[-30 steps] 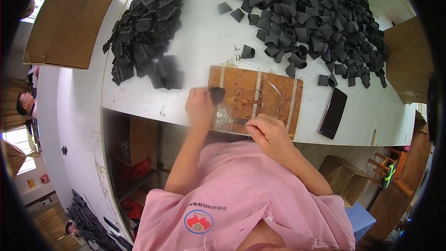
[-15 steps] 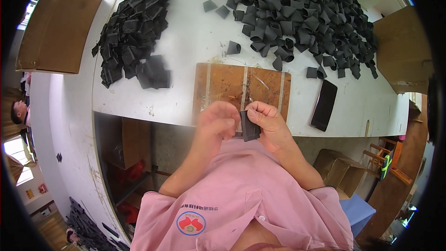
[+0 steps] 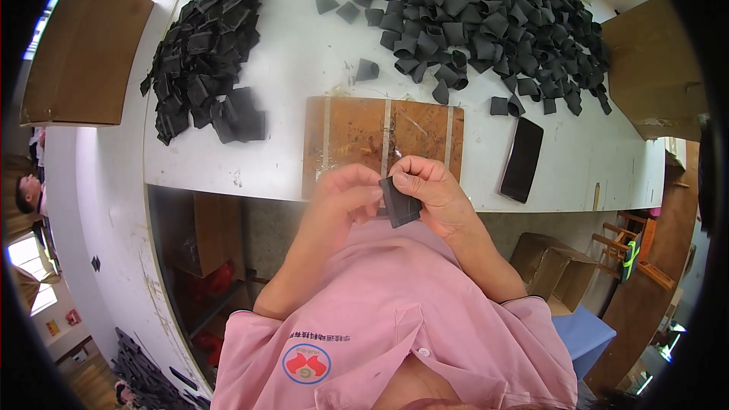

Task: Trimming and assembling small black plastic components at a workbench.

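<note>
My right hand (image 3: 429, 191) pinches a small black folded piece (image 3: 400, 208) of fabric or foam between thumb and fingers, just in front of my shirt. My left hand (image 3: 351, 196), a little blurred, has its thumb and forefinger closed at the left edge of that same piece. Beneath and beyond both hands lies a brown board (image 3: 353, 133) with pale strips across it, at the table's near edge. A pile of flat black pieces (image 3: 201, 53) is at the left, and a larger heap of curled black tube-like pieces (image 3: 486, 19) covers the back right.
On the white table (image 3: 285, 53), a black phone (image 3: 522, 159) lies right of the board. Cardboard boxes stand at the left (image 3: 87, 45) and right (image 3: 657, 68). An open carton (image 3: 558, 269) and a blue stool (image 3: 585, 342) are below the right side. Another person (image 3: 29, 193) is far left.
My left fingers have come in to the edge of the black piece. The piece has tilted slightly in my right hand. The whole view has shifted a little.
</note>
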A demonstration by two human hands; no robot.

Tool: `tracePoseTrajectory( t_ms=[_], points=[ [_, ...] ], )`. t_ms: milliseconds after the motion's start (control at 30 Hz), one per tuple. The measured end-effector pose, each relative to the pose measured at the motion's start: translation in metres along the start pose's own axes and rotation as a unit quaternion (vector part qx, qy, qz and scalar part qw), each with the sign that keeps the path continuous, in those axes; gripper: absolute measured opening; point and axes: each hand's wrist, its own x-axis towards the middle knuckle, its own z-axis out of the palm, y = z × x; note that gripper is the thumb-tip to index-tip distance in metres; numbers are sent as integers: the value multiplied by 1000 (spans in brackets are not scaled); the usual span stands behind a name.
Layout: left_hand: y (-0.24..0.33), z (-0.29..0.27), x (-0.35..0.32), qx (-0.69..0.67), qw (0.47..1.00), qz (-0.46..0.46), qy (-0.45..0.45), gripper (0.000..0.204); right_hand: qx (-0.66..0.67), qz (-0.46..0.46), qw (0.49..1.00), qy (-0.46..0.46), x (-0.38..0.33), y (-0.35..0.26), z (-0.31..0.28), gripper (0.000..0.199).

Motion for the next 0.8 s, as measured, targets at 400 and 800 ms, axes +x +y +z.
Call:
tracePoseTrajectory(
  t_ms=[400, 800],
  points=[
    [-12, 23, -5, 186, 944, 257, 96, 4, -422, -330, 832, 144, -9, 10, 22, 13],
    [-6, 14, 2, -219, 971, 83, -52, 12, -469, -389, 773, 176, 7, 14, 13, 7]
  ],
)
